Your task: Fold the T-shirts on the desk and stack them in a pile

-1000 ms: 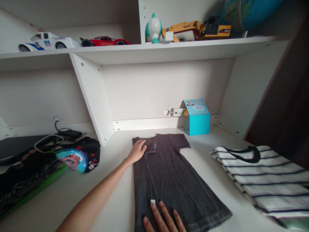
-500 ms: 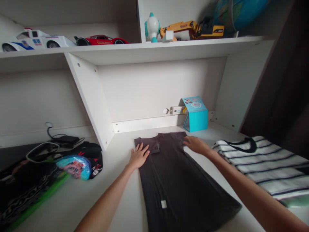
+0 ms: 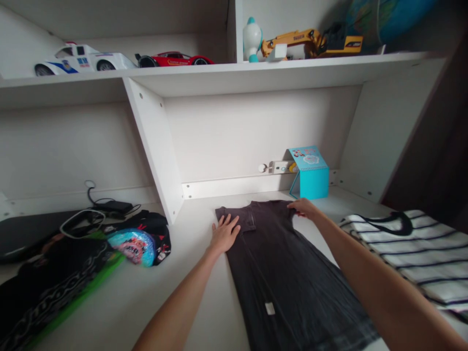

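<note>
Shirt (image 3: 288, 278) hem cut off below frame

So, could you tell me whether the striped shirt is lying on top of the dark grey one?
No, the striped shirt lies apart, beside the dark grey shirt.

A white desk (image 3: 204, 292) holds a dark gray shirt (image 3: 288, 278) lying flat in the middle. A striped shirt (image 3: 420, 253) lies at the right. A blue box (image 3: 310, 175) stands at the back. Black clothes (image 3: 54, 273) and a cable (image 3: 106, 207) lie at the left.
</note>
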A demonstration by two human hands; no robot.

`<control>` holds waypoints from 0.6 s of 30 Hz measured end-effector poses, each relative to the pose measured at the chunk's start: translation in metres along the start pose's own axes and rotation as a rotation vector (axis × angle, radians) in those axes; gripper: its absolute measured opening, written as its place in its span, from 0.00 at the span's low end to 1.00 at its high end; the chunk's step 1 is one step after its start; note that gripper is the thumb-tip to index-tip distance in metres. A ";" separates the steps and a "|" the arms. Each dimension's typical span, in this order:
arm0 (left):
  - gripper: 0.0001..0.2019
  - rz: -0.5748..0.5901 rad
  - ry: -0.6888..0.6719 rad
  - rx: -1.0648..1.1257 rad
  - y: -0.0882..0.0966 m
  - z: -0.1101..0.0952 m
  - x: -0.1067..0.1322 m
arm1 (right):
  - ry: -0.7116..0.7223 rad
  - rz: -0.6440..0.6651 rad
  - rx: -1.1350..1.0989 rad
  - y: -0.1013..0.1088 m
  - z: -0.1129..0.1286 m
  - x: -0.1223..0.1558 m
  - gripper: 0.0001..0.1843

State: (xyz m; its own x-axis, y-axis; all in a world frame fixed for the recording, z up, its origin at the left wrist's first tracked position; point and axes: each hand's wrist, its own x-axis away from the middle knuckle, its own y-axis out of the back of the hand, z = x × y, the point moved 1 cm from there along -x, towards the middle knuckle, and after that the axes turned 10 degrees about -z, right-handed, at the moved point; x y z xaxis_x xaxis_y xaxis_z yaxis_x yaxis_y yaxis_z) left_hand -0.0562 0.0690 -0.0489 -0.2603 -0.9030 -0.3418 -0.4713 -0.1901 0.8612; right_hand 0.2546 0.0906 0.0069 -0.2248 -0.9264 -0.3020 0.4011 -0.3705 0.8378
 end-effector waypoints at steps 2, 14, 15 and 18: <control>0.24 -0.018 0.012 0.077 0.001 0.001 0.000 | -0.031 0.028 0.023 0.003 0.020 -0.006 0.14; 0.24 -0.068 0.085 0.320 0.005 0.008 0.000 | 0.389 0.180 -0.053 -0.028 0.144 0.066 0.18; 0.23 -0.067 0.085 0.302 0.005 0.009 -0.001 | 0.401 0.205 -0.061 -0.020 0.134 0.070 0.17; 0.21 -0.063 0.083 0.249 0.003 0.008 -0.002 | 0.381 0.267 -0.047 0.013 0.079 0.086 0.15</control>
State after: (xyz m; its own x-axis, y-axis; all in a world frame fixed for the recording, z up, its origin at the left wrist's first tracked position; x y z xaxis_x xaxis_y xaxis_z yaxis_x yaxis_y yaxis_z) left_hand -0.0645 0.0731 -0.0486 -0.1585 -0.9230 -0.3507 -0.6800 -0.1554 0.7165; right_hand 0.1701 0.0112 0.0280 0.2306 -0.9452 -0.2312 0.4420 -0.1100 0.8903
